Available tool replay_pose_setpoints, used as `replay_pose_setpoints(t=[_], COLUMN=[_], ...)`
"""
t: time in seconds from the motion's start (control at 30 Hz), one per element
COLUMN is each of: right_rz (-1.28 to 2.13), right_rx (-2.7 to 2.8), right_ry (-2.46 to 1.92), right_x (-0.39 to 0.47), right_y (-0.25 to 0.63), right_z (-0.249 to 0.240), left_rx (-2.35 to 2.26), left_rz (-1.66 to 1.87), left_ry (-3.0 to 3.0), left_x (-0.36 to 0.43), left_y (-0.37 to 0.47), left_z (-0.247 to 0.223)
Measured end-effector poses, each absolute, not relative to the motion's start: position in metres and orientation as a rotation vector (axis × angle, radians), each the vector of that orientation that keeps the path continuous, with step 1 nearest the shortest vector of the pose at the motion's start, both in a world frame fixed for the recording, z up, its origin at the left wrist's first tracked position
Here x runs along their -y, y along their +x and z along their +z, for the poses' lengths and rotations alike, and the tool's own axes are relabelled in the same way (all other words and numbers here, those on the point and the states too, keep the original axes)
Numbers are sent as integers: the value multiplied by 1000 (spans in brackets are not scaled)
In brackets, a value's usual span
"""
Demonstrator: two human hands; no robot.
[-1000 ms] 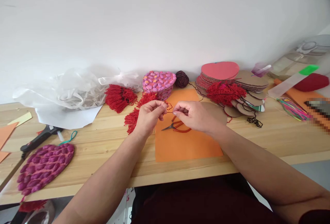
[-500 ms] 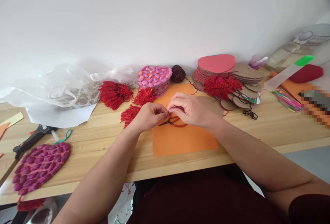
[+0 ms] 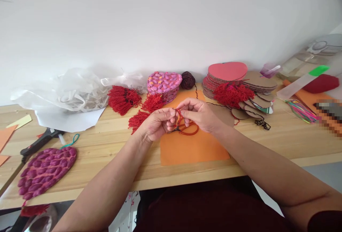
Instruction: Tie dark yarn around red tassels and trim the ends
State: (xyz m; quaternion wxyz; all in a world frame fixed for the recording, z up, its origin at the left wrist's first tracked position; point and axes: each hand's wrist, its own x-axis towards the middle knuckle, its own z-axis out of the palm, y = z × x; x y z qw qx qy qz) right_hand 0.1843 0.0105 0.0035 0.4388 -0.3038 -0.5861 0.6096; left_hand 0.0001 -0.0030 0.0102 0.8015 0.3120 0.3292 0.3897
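Observation:
My left hand and my right hand meet above an orange sheet. Pinched between the fingertips of both is a small piece of red yarn, with a dark bit at its top. Fingers partly cover it. Below the hands, red-handled scissors lie on the sheet. Red yarn tassels rest just left of my left hand. Behind it stands a stack of pink-studded pieces. A dark yarn ball sits against the wall, its strand running right past my right hand.
A bundle of red tassels lies by a plastic bag. At left are a glue gun and a purple studded heart. Cardboard pieces and red-topped heart shapes are stacked at right, with coloured cords beyond.
My left hand has turned, its palm and fingers now facing up more. The red yarn between my fingertips shows more clearly. The whole view has shifted slightly.

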Motion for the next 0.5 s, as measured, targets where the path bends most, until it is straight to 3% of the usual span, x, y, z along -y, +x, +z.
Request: replay_pose_setpoints(t=[0.5], right_rz=[1377], right_rx=[1455], right_ry=[-880], right_x=[-3], right_y=[179], right_z=[5], left_rx=[-871], left_rz=[1016], left_ry=[789], left_x=[4], left_y=[9], left_z=[5])
